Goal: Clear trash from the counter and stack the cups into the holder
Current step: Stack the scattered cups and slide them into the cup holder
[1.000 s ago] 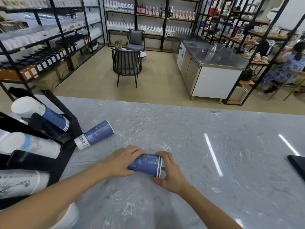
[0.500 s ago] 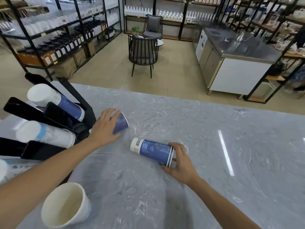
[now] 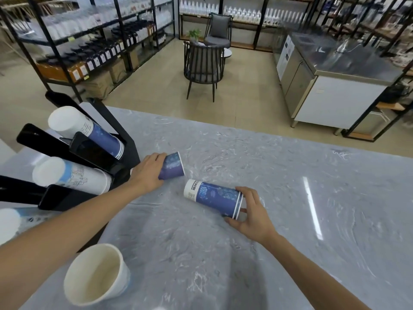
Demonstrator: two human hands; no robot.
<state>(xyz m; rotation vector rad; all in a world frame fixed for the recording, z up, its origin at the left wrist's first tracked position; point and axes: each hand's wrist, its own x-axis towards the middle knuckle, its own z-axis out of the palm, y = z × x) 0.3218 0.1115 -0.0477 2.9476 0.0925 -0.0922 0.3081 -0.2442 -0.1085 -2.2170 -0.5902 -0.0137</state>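
Observation:
Two blue paper cups lie on their sides on the grey marble counter (image 3: 290, 209). My left hand (image 3: 148, 172) is closed around the far blue cup (image 3: 173, 166), right beside the black cup holder (image 3: 93, 153). My right hand (image 3: 251, 211) grips the rim end of the near blue cup stack (image 3: 214, 198), whose white base points left. The holder carries slanted stacks: a blue stack (image 3: 98, 133) on top, a white stack (image 3: 71, 175) below, and another white stack (image 3: 9, 222) at the left edge.
A white paper cup (image 3: 98, 274) stands upright near the counter's front left, under my left forearm. Beyond the counter are a floor with a dark chair (image 3: 203, 63), shelving racks and a steel-topped cabinet (image 3: 335, 86).
A second ago both hands were on one blue cup stack. My left hand has since let go, moved left and closed on the far cup by the holder. My right hand stays on the stack.

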